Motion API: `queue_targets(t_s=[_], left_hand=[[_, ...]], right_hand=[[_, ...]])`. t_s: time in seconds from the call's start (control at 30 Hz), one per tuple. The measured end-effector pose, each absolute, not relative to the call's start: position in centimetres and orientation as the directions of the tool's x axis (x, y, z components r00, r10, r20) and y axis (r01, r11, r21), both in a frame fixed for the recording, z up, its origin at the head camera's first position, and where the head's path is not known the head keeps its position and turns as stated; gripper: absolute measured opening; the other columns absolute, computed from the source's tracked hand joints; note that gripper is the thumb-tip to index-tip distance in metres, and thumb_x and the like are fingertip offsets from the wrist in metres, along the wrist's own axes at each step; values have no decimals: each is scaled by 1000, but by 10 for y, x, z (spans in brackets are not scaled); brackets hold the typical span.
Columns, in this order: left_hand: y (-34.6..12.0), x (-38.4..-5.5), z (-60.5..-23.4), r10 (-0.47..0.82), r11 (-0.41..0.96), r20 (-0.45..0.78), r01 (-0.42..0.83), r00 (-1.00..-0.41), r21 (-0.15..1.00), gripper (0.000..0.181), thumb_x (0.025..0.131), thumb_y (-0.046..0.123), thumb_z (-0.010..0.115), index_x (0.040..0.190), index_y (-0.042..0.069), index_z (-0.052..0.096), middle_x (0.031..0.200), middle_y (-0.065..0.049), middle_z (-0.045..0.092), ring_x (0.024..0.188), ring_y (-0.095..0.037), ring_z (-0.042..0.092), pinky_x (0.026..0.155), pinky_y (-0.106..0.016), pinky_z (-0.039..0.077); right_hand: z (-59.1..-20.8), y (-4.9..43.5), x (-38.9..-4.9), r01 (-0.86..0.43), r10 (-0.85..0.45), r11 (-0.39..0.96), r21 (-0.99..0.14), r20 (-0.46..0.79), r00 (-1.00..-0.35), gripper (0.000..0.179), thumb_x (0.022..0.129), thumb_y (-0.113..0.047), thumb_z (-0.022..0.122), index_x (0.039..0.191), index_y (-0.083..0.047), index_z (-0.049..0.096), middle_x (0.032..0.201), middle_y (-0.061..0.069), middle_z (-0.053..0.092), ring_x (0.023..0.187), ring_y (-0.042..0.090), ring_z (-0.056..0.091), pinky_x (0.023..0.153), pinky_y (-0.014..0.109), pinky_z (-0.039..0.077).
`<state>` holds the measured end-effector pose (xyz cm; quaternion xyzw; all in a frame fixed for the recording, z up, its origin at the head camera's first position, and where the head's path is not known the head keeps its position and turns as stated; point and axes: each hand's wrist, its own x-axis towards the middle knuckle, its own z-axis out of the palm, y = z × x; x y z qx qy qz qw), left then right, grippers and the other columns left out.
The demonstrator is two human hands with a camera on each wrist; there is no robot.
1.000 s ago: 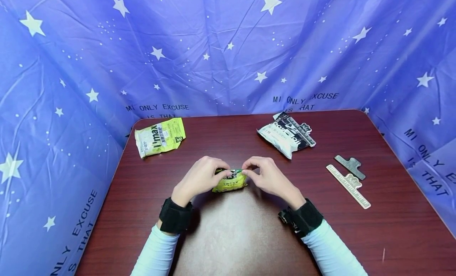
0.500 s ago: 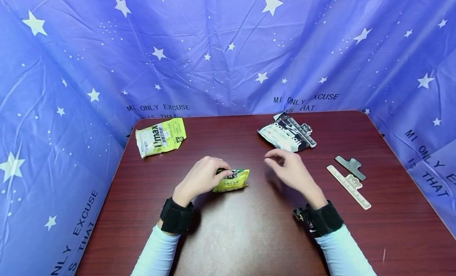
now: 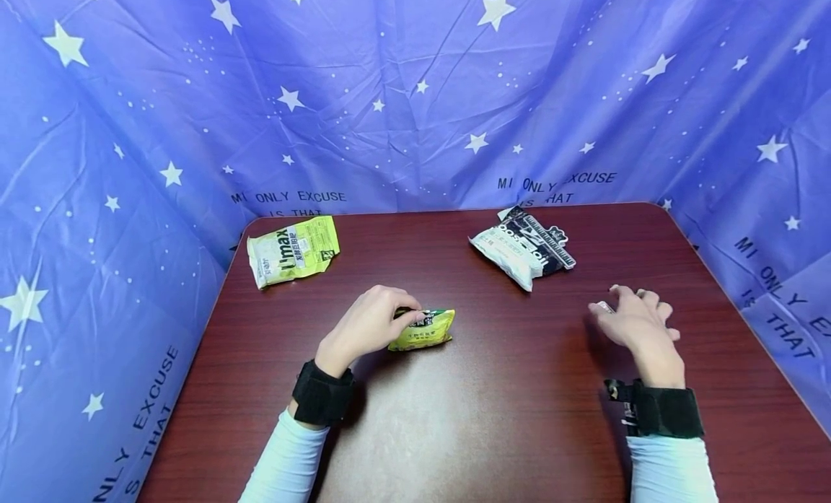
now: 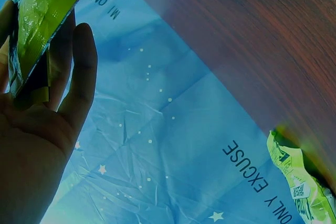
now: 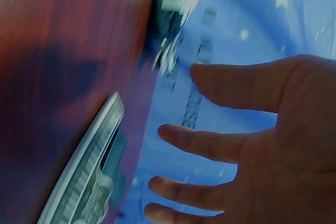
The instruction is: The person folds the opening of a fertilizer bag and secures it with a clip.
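My left hand [image 3: 370, 322] pinches the top edge of a small yellow-green packet [image 3: 425, 335], which stands at the middle of the table. In the left wrist view the packet [image 4: 50, 19] sits between thumb and fingers. Over at the right side, my right hand [image 3: 639, 326] hovers with fingers spread and holds nothing. Beneath it lie the bag clips, mostly hidden by the hand in the head view. From the right wrist, a pale long bag clip [image 5: 84, 174] shows near the fingertips, with a grey-green clip [image 5: 116, 153] partly behind it.
A lime-and-white packet [image 3: 295, 250] lies at the table's back left. A black-and-white bag [image 3: 509, 254] with a long clip [image 3: 550, 242] across its top lies at the back right. Star-patterned blue curtains [image 3: 389, 92] border the dark red table [image 3: 273, 387].
My right hand has let go of the packet's right corner and moved right, over the loose clips, its fingers spreading. The left hand keeps its pinch on the packet in the same place.
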<state>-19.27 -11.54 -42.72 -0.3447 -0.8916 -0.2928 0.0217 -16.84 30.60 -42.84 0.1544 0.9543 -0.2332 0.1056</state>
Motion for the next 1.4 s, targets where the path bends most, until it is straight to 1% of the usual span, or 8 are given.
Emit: queue_targets(t_s=[0.17, 0.3, 0.47, 0.7, 0.87, 1.03, 1.27, 1.4], left_hand=[[-116, -192, -428, 598, 592, 235, 620, -766, 514, 10, 98, 20, 74, 97, 16, 82, 90, 4, 79, 83, -10, 71, 76, -37, 61], [-116, -193, -429, 602, 589, 240, 626, -762, 511, 10, 98, 20, 74, 97, 16, 83, 89, 4, 78, 83, -10, 71, 76, -37, 61], [-116, -192, -430, 597, 595, 235, 620, -767, 513, 10, 98, 21, 74, 98, 16, 83, 90, 5, 79, 83, -9, 71, 77, -36, 61], [-115, -192, -431, 598, 585, 244, 624, -764, 518, 10, 98, 21, 74, 97, 16, 82, 89, 5, 79, 82, -9, 70, 75, -36, 60], [-115, -193, -431, 598, 585, 240, 622, -764, 520, 10, 98, 22, 74, 97, 16, 82, 89, 5, 78, 81, -9, 69, 75, -36, 60], [-115, -194, -431, 599, 581, 246, 625, -762, 522, 10, 98, 21, 74, 97, 16, 83, 89, 4, 79, 82, -9, 70, 76, -36, 60], [-116, -194, -430, 599, 580, 240, 620, -764, 529, 10, 98, 20, 74, 98, 16, 83, 90, 4, 79, 84, -9, 71, 79, -35, 61], [-116, -194, -430, 600, 577, 250, 628, -760, 523, 9, 98, 20, 74, 97, 16, 83, 89, 5, 79, 83, -9, 71, 78, -35, 61]], right_hand=[[-434, 322, -164, 356, 220, 857, -372, -360, -906, 66, 104, -34, 51, 142, 17, 32, 134, 58, 21, 119, 77, 23, 93, 88, 32], [-440, 316, -166, 250, 145, 905, -344, -304, -942, 57, 101, -26, 55, 131, 21, 42, 126, 54, 41, 117, 74, 36, 98, 80, 36], [-443, 291, -172, 130, 45, 905, -406, -213, -976, 45, 95, -15, 64, 127, 15, 54, 113, 42, 62, 104, 57, 56, 89, 69, 46], [-445, 264, -180, 152, 44, 868, -473, -231, -972, 47, 98, -23, 66, 130, 10, 58, 126, 38, 63, 114, 56, 58, 96, 69, 47], [-448, 260, -185, 192, 75, 893, -406, -287, -955, 31, 96, -28, 70, 104, 3, 68, 99, 26, 68, 91, 43, 61, 78, 59, 51], [-448, 247, -186, 178, 58, 892, -415, -285, -957, 23, 94, -27, 74, 90, -6, 63, 89, 15, 63, 81, 35, 58, 69, 49, 47], [-446, 229, -186, 55, -48, 872, -487, -197, -979, 21, 92, -19, 77, 94, -7, 61, 82, 11, 61, 72, 28, 55, 63, 41, 42], [-450, 221, -187, -72, -143, 828, -557, -85, -986, 31, 91, -13, 78, 113, -1, 61, 91, 14, 69, 79, 29, 62, 70, 46, 49]])
